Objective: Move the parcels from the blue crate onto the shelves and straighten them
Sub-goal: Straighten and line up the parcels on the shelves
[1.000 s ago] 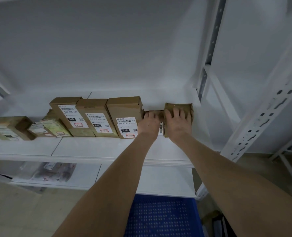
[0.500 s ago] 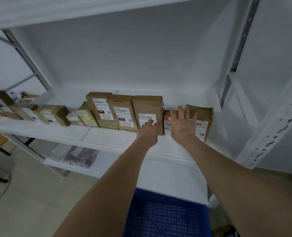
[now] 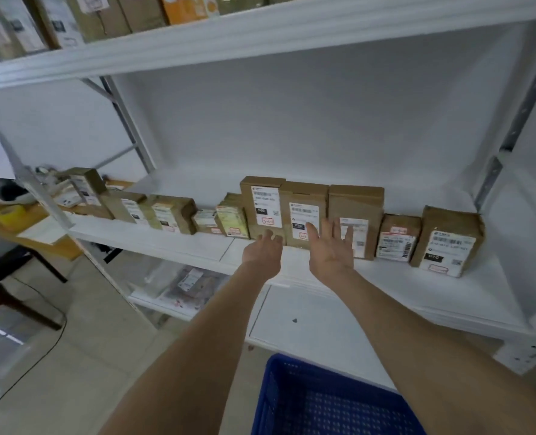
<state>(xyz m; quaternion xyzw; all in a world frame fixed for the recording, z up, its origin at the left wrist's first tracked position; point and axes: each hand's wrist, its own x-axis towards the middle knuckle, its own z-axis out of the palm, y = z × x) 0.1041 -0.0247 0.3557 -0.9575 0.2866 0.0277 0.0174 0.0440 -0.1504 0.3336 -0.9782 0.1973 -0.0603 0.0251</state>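
Note:
Several brown cardboard parcels with white labels stand in a row on the white middle shelf [image 3: 386, 281]. At the right end are a small parcel [image 3: 397, 241] and a larger one [image 3: 450, 243]. Three taller parcels [image 3: 354, 211] stand side by side in the middle. My left hand [image 3: 263, 252] and my right hand [image 3: 331, 248] hover in front of the tall parcels, fingers spread, holding nothing. The blue crate [image 3: 323, 403] sits at the bottom of the view; the part I see holds no parcel.
An upper shelf [image 3: 260, 29] carries more boxes. A lower shelf holds plastic-wrapped packets [image 3: 191, 284]. A wooden table [image 3: 25, 227] with a yellow tape roll [image 3: 9, 213] stands at the left. A perforated shelf post [image 3: 511, 120] rises at the right.
Both hands have let go of the two right-end parcels and drawn back to the left. The view has pulled away and risen, showing more of the shelves.

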